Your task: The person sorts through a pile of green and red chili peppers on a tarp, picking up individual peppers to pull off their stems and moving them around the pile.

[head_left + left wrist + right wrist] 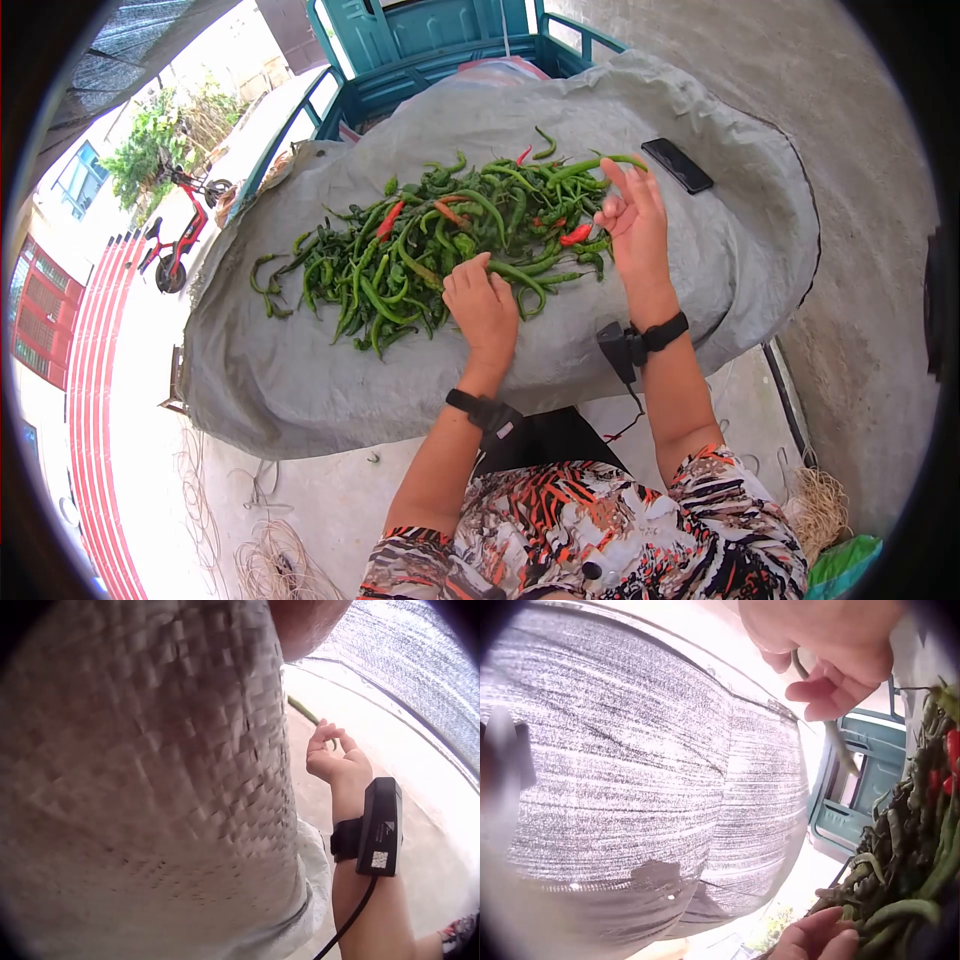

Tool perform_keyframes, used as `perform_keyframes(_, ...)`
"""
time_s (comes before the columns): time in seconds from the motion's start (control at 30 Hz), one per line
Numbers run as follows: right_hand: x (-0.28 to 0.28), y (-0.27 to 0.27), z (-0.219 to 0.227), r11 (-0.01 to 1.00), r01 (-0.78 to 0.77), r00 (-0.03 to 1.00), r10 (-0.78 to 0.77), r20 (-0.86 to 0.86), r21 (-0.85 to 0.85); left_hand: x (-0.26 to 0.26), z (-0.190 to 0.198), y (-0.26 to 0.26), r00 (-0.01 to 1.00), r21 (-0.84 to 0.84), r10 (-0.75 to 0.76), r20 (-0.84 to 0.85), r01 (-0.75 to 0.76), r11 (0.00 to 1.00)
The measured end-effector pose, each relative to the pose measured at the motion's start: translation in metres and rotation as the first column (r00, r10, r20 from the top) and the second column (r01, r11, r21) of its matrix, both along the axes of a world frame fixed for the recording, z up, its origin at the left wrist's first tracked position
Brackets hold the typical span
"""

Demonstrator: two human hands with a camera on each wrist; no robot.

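A heap of green chili peppers (375,290), with a few red ones (576,235) among them, lies on a grey woven sheet (300,390). Over the heap's right end, my right hand (637,215) pinches a long green chili pepper (842,750) between thumb and fingers. The pepper's lower end hangs past the fingertips in the right wrist view. My left hand (482,305) is at the heap's near edge, back of the hand up and fingers bent down to the peppers. Its fingertips (810,930) are right at a green pepper; I cannot tell whether they grip it.
A black phone (678,165) lies on the sheet to the right of the heap. Behind the sheet stands a teal cart bed (430,40). A wall rises on the right, and a red scooter (180,235) is parked at far left.
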State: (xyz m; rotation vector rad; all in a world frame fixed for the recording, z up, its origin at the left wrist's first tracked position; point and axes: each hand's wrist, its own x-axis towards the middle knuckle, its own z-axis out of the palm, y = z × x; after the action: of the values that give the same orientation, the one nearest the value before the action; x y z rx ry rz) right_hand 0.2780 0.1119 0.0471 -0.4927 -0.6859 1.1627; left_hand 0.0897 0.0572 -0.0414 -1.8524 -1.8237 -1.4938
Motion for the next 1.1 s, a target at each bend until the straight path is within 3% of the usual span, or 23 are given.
perform_keyframes(0.1,0.003,0.012,-0.034,0.964,-0.077,0.996,0.084,0.015,-0.256,0.003,-0.002,0.0,0.983,-0.037,0.069,-0.168,-0.076,0.996)
perform_keyframes(0.2,-0.004,0.001,-0.058,0.948,-0.171,0.904,0.259,0.341,-0.267,0.007,0.003,0.0,0.963,-0.04,0.082,-0.257,-0.095,0.995)
perform_keyframes(0.23,-0.012,-0.007,-0.058,0.962,-0.125,0.818,0.238,0.523,-0.243,0.008,0.005,0.0,0.959,-0.035,0.082,-0.273,-0.095,0.995)
perform_keyframes(0.3,-0.031,-0.025,-0.058,0.984,-0.052,0.554,0.172,0.815,-0.173,0.007,0.004,0.0,0.968,-0.075,0.031,-0.249,-0.051,0.996)
perform_keyframes(0.4,-0.04,-0.036,-0.072,0.974,-0.047,0.118,-0.213,0.97,0.22,0.006,0.005,0.0,0.979,-0.071,-0.01,-0.202,-0.004,0.997)
perform_keyframes(0.53,-0.042,-0.041,-0.062,0.993,-0.085,0.078,-0.074,0.994,0.081,0.004,0.007,-0.002,0.995,-0.051,0.025,-0.1,-0.03,0.998)
perform_keyframes(0.63,-0.039,-0.046,-0.049,0.991,-0.011,0.084,-0.13,0.988,0.132,0.002,0.001,0.001,0.996,-0.082,0.06,-0.06,-0.065,0.995)
perform_keyframes(0.73,-0.029,-0.044,-0.033,0.994,0.03,0.132,-0.11,0.985,0.107,0.0,-0.002,0.003,1.0,-0.072,0.017,-0.018,-0.018,0.997)
perform_keyframes(0.93,-0.02,-0.03,-0.009,0.995,0.077,0.186,-0.084,0.979,0.07,0.002,0.002,0.0,0.984,-0.1,0.009,-0.179,-0.028,0.995)
perform_keyframes(1.03,-0.02,-0.018,-0.002,0.994,0.112,0.288,-0.029,0.957,-0.003,0.005,0.005,0.001,0.992,-0.122,-0.044,-0.117,0.03,0.992)
perform_keyframes(1.1,-0.019,-0.003,-0.013,0.949,0.264,0.238,-0.235,0.942,0.17,0.007,0.009,-0.002,0.984,-0.134,-0.071,-0.165,0.049,0.99)
